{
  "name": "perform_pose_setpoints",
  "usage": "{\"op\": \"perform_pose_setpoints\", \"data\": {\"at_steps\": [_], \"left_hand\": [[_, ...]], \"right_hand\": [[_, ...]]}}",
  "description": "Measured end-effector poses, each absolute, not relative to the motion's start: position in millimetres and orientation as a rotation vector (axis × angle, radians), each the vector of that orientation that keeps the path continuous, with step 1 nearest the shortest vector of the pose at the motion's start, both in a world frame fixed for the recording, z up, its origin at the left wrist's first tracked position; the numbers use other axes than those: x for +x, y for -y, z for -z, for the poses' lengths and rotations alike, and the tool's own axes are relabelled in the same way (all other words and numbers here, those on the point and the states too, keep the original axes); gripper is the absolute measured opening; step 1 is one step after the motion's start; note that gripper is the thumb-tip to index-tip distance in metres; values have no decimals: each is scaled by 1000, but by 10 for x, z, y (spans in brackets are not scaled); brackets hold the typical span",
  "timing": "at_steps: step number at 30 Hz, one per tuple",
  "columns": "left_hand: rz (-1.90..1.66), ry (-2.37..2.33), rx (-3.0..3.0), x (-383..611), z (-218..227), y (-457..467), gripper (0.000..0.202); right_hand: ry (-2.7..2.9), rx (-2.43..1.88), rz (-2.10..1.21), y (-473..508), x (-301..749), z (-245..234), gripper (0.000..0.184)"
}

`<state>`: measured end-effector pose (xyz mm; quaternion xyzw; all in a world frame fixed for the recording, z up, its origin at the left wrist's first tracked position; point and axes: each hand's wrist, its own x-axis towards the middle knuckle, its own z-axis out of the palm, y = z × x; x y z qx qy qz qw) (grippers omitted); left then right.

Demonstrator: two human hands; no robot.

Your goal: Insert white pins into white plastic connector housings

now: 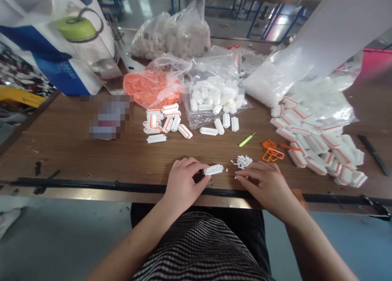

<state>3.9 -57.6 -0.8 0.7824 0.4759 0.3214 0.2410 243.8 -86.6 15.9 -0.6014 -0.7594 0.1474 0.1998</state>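
Note:
My left hand [183, 181] rests near the table's front edge, its fingers pinched on one end of a small white plastic connector [213, 170] that lies level. My right hand [265, 183] lies palm down to the right, fingertips pressed together on the tabletop beside a small heap of tiny white pins [244, 161]; what the fingers pinch, if anything, is too small to see.
On the wooden table [76, 150]: finished white-and-orange connectors at centre left [163, 121] and a large pile at right [318, 142], loose white housings [219, 126], orange clips [271, 151], a green-handled pick [247, 140], a black tool [373, 153], several plastic bags of parts behind.

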Motion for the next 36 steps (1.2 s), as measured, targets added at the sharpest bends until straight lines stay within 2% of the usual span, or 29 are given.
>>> {"op": "perform_pose_setpoints", "data": {"at_steps": [11,20,36], "left_hand": [[-865,-1318,2143,46,31,561,16],[-871,-1299,2134,33,22,571,16],[-830,-1309,2120,40,39,571,12]], "right_hand": [[2129,-1732,-352,909,2384,-113,20],[1882,-1581,-603,760,2135,-219,14],[2301,-1451,-358,604,1982,-364,19]]}}
